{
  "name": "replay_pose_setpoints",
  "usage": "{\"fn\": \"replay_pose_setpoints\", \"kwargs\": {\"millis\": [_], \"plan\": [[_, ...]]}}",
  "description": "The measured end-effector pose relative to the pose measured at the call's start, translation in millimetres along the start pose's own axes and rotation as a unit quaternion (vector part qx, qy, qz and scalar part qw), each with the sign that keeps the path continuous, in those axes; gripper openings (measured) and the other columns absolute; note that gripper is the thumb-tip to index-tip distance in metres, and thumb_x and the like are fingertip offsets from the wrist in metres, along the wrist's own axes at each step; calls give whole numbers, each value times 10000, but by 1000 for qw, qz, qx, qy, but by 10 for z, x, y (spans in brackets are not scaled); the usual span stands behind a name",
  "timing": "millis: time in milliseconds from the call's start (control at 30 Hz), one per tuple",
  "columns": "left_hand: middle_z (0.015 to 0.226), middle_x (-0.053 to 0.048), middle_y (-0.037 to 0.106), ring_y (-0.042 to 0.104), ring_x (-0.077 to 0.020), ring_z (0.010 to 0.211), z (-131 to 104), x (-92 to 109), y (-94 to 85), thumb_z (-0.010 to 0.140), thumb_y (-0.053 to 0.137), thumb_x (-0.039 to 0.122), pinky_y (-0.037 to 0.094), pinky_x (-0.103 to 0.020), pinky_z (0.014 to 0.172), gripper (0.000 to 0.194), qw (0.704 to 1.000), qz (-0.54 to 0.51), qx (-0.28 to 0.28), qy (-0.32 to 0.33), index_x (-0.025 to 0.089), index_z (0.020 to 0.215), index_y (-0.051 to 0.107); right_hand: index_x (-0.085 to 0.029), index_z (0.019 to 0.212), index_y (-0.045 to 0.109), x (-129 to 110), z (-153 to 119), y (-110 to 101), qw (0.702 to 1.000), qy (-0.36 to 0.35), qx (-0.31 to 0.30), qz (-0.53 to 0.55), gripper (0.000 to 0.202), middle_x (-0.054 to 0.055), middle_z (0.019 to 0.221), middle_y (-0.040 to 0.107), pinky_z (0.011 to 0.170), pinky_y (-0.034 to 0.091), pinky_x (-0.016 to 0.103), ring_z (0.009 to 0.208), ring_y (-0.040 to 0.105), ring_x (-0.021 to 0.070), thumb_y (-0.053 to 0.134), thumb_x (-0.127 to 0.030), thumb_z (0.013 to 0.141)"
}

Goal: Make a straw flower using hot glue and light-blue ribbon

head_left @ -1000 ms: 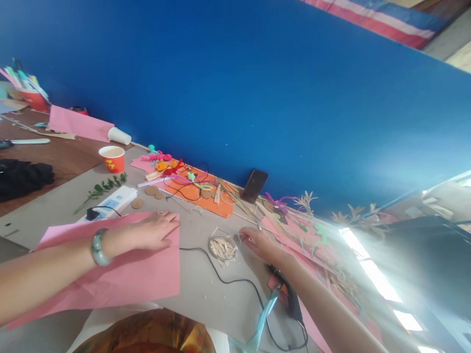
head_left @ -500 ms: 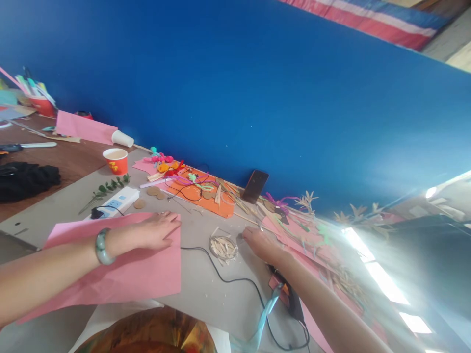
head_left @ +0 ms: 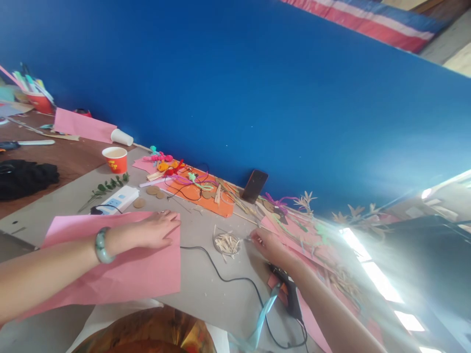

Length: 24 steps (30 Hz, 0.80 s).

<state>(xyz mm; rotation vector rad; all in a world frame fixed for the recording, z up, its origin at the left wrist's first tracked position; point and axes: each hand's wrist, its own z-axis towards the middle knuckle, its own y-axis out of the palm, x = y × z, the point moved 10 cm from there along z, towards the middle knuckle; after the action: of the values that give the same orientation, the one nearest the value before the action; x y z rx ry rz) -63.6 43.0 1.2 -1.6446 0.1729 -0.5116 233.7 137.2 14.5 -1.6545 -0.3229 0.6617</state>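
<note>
My left hand (head_left: pixel 160 230) lies flat with fingers stretched on a sheet of pink paper (head_left: pixel 143 274), a green bangle at the wrist. To the right, my right hand (head_left: pixel 267 243) has its fingers pinched together just above the table; anything between the fingertips is too small to make out. Beside those fingertips, a thin-rimmed round holder (head_left: pixel 240 245) surrounds pale wood slivers (head_left: pixel 227 243). Whether the fingers touch its rim I cannot tell. Under my right forearm rests a black corded tool (head_left: pixel 293 299), partly hidden, with a light blue ribbon (head_left: pixel 263 321) next to it.
A phone (head_left: pixel 254 186) leans against the blue wall (head_left: pixel 228 88). Coloured craft scraps and orange paper (head_left: pixel 217 203) line the wall's foot. At left are a paper cup (head_left: pixel 116 162), a power strip (head_left: pixel 123 198) and a leafy sprig (head_left: pixel 108 185). A black cord (head_left: pixel 235 280) crosses the table.
My right hand has moved slightly to the right, its fingers now more visibly pinched. The round holder with the slivers has shifted a little right too. My left hand stays on the paper.
</note>
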Motion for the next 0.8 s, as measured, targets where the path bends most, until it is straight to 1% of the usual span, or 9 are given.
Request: {"fn": "replay_pose_setpoints", "kwargs": {"millis": [133, 267, 367, 467, 533, 633, 700, 733, 800], "plan": [[1170, -112, 547, 525, -275, 1084, 72, 112, -13, 806, 525, 257, 410, -389, 916, 288, 999, -15, -32, 14, 203, 1080, 595, -188, 897, 597, -206, -50, -38, 995, -13, 3, 96, 146, 51, 825, 703, 675, 469, 260, 764, 643, 167, 452, -200, 885], [1018, -115, 568, 569, -268, 937, 256, 416, -96, 823, 483, 236, 443, -392, 811, 171, 1000, -2, -6, 22, 175, 949, 581, -191, 798, 615, -248, -52, -104, 981, 4, 21, 191, 127, 47, 737, 701, 632, 466, 279, 704, 647, 182, 499, -225, 839], [1040, -119, 565, 557, -274, 970, 432, 685, -89, 810, 552, 325, 447, -380, 818, 264, 998, -27, 21, 46, 170, 1024, 551, -190, 691, 607, -159, -58, -136, 980, 30, 42, 193, 74, 35, 660, 668, 607, 459, 287, 636, 617, 179, 568, -208, 751], [1143, -144, 550, 541, -294, 1042, 576, 833, -30, 804, 588, 382, 434, -405, 881, 461, 996, -56, 40, 61, 156, 1196, 499, -188, 673, 579, -105, -85, -153, 977, 45, 62, 198, 43, 21, 632, 630, 577, 455, 278, 598, 583, 165, 596, -209, 706], [1172, -165, 544, 532, -307, 1073, 636, 872, 24, 800, 602, 403, 431, -416, 898, 544, 994, -69, 40, 71, 136, 1257, 473, -182, 788, 601, -117, -113, -160, 972, 47, 66, 221, 98, 10, 660, 630, 579, 462, 270, 603, 585, 157, 606, -210, 695], [1160, -157, 557, 538, -297, 1072, 660, 853, 61, 809, 604, 398, 436, -401, 897, 493, 991, -94, 48, 84, 138, 1218, 514, -179, 883, 640, -138, -179, -197, 966, 52, 57, 247, 177, 15, 703, 651, 593, 464, 271, 621, 592, 156, 612, -259, 728], [1141, -134, 571, 549, -279, 1056, 643, 781, 58, 817, 599, 368, 437, -386, 894, 396, 989, -109, 62, 83, 157, 1150, 558, -179, 782, 652, -69, -254, -274, 967, 68, 55, 239, 171, 16, 667, 640, 563, 444, 267, 584, 567, 150, 590, -338, 780], [1123, -123, 581, 556, -274, 1040, 631, 730, 62, 813, 604, 356, 437, -386, 891, 355, 988, -113, 66, 79, 162, 1109, 576, -180, 729, 640, 8, -304, -339, 968, 81, 61, 229, 227, 9, 626, 620, 536, 426, 263, 550, 545, 143, 567, -381, 807], [1100, -109, 599, 566, -262, 1026, 602, 621, 57, 821, 594, 318, 429, -390, 905, 299, 988, -119, 80, 65, 168, 1080, 590, -189, 653, 590, 236, -432, -524, 967, 119, 100, 201, 326, -17, 521, 545, 493, 385, 257, 486, 496, 133, 522, -443, 844]]}}
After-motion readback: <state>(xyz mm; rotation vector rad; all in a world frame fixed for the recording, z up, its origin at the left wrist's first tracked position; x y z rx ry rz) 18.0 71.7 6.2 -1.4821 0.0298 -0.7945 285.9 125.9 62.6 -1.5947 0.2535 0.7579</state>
